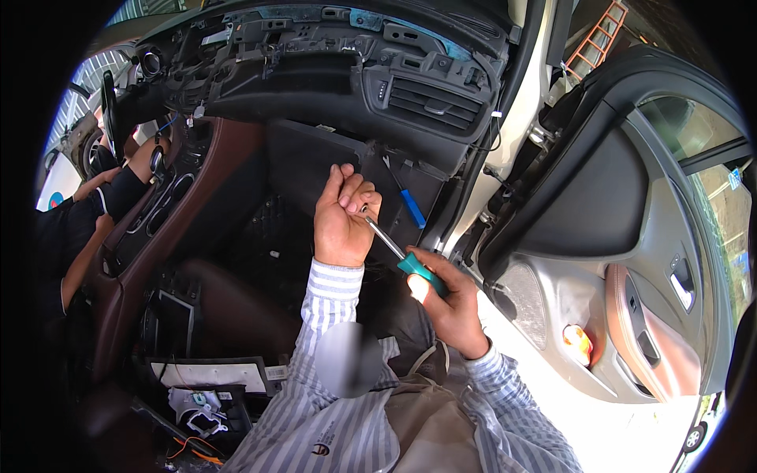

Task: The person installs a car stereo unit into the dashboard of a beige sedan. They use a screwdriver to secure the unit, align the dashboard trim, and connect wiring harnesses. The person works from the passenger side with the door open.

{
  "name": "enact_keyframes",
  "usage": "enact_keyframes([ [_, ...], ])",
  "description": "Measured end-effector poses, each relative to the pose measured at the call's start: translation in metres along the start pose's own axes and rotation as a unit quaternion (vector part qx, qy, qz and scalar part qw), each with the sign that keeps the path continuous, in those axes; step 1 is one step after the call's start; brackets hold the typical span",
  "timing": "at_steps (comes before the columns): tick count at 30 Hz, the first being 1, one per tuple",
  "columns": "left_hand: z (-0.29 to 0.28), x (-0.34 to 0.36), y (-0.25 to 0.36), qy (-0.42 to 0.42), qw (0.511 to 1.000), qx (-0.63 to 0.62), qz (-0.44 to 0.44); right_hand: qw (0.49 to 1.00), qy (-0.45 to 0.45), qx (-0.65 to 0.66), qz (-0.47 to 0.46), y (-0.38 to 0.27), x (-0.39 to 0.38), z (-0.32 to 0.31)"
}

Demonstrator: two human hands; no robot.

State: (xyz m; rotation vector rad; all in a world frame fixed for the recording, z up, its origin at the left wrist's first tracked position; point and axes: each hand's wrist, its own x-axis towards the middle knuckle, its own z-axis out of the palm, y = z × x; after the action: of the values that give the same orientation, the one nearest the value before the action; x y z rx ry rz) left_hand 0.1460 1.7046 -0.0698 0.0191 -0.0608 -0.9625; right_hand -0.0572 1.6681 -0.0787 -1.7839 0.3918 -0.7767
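Teal plastic forms the handle of the screwdriver (413,266) at the middle of the view, its metal shaft pointing toward 10 to 11 o'clock. The right hand (459,309), at 4 to 5 o'clock of it, grips that handle, thumb and fingers closed around it. The left hand (343,229) is at 10 o'clock, palm up, its fingers curled inward at the shaft's tip; whether they pinch a small part there I cannot tell. Just past the tool at 12 o'clock, a blue-handled screwdriver (413,209) rests on a dark panel, its shaft pointing to 11 o'clock. Farther out at 12 o'clock sits a slatted air vent (432,106), set in the stripped dashboard (284,83) that spreads toward 10 o'clock with its brackets exposed. At 3 o'clock stands the open car door (591,197), with an orange-and-white object (578,344) in its lower pocket at 4 o'clock; an orange ladder (597,39) is beyond, between 1 and 2 o'clock. Toward 9 to 10 o'clock runs the brown-trimmed centre console (229,150), with another person (79,229) in dark clothing on its far side. A flat white panel (213,374) lies at 8 o'clock.
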Motion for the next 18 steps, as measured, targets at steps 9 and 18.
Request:
enact_keyframes([
  [9,-0.010,-0.011,-0.011,-0.063,0.990,0.126,0.012,0.993,-0.002,-0.115,0.001,-0.009,-0.001,0.005],
  [18,0.012,-0.001,-0.021,0.054,0.987,0.132,0.079,0.984,-0.026,-0.107,-0.140,-0.064,0.034,-0.018],
])
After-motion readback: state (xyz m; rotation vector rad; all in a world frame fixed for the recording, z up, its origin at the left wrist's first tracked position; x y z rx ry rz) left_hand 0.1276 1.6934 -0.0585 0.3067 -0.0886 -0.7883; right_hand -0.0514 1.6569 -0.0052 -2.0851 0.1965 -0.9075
